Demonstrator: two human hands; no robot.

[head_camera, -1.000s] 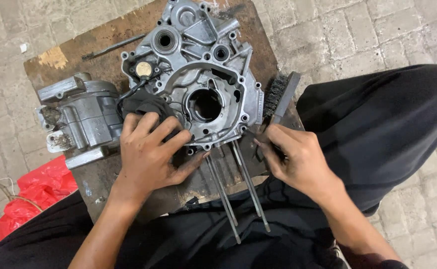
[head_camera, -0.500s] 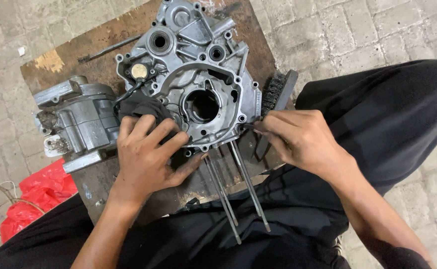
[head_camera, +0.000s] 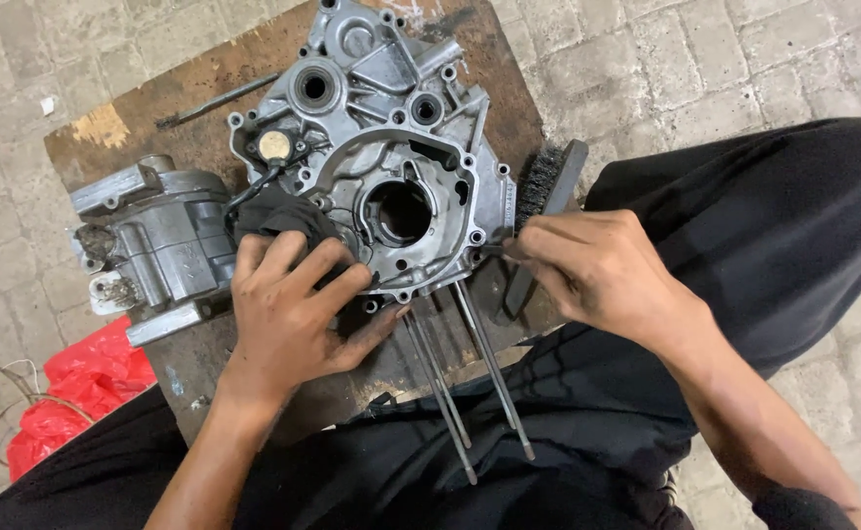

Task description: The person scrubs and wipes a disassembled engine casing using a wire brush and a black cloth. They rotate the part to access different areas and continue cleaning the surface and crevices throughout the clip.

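Observation:
A grey metal engine crankcase lies on a worn wooden board; three long studs stick out from its near edge toward me. My left hand lies flat, fingers spread, on a black rag at the case's lower left, beside the round central bore. My right hand is pinched on a small dark tool, its tip touching the case's right edge. The rest of that tool is hidden by my fingers.
A black wire brush lies along the board's right side, behind my right hand. A grey cylinder block sits left of the case. A thin rod lies at the board's back. Red plastic and brick paving lie around; my black trousers flank the board.
My right hand has moved left from the brush handle up to the crankcase's right edge. My left hand has stayed on the rag, shifting its fingers slightly.

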